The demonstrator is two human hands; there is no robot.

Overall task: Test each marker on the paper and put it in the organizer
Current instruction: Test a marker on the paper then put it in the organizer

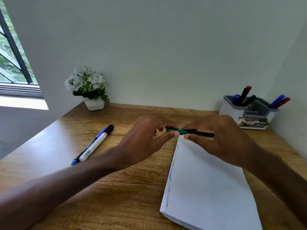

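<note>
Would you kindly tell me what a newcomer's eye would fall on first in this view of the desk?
First, the two hands meeting mid-desk: the left hand and the right hand both grip a green marker at the far end of the paper. Next, the organizer at the back right, which holds several markers, and the loose markers lying on the desk to the left.
</note>
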